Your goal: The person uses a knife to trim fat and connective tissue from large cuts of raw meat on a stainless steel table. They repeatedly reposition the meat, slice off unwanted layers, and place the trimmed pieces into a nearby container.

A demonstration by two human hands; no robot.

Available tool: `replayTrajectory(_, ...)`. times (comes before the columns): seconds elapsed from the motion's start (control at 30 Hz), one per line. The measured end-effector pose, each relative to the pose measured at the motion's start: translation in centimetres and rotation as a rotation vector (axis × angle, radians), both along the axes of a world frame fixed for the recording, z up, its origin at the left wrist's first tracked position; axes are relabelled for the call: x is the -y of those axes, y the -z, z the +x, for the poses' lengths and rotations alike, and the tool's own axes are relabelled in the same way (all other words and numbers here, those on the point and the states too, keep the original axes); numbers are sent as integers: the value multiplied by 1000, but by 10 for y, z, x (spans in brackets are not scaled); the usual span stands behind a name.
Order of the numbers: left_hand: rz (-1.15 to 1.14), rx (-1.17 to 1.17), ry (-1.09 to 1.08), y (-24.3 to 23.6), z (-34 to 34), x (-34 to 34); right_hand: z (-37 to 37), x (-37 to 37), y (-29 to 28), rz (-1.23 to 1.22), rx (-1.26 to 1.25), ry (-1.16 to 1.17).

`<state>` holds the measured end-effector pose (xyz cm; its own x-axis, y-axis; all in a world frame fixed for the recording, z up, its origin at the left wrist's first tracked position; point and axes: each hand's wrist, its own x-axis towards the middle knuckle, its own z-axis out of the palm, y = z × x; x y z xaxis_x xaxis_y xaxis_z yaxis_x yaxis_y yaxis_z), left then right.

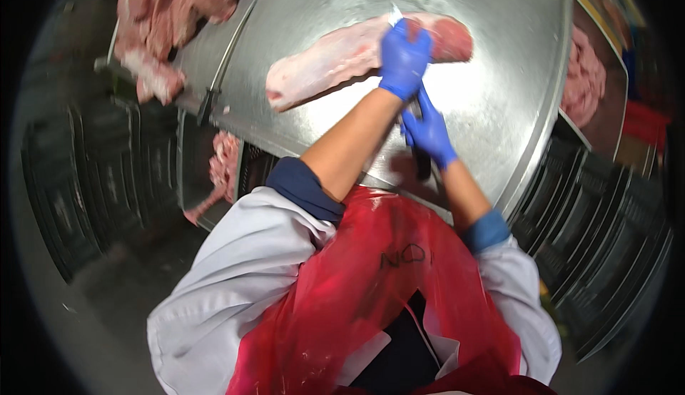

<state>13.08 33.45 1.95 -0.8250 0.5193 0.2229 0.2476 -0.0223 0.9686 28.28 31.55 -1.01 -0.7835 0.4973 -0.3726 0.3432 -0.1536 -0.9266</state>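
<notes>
A long piece of pork loin (pixel 328 59), pale with fat and redder at its right end, lies across the steel table. My left hand (pixel 405 59), in a blue glove, is closed on its upper side right of the middle. Nearer to me, my right hand (pixel 430 132), also gloved in blue, is closed round a knife with a dark handle (pixel 422 164). A bright blade tip (pixel 395 14) shows beyond my left hand. Most of the blade is hidden behind that hand, so I cannot tell how deep it sits in the meat.
On the steel table (pixel 307 6) lies a sharpening steel (pixel 232 49) with a black handle. Meat pieces (pixel 171 9) are heaped at the far left. Below the left edge, a crate holds trimmings (pixel 225 163). More meat (pixel 584 77) lies at the right, above stacked black crates (pixel 592 231).
</notes>
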Motion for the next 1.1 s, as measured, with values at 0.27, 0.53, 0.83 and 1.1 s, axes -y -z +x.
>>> replayTrajectory(0.27, 94, 90, -54, -40, 22, 4, -39, -24, 39, -166, 240, 162)
replayTrajectory(0.53, 197, -29, -76, -55, 39, 10, -78, -6, 6, -22, 51, 15)
replayTrajectory(0.83, 357, 22, -82, -77, 45, 17, -98, 35, -34, 106, 96, -60)
replayTrajectory(1.1, 418, 101, -42, -106, 49, 30, -50, 104, -10, -97, -130, 56)
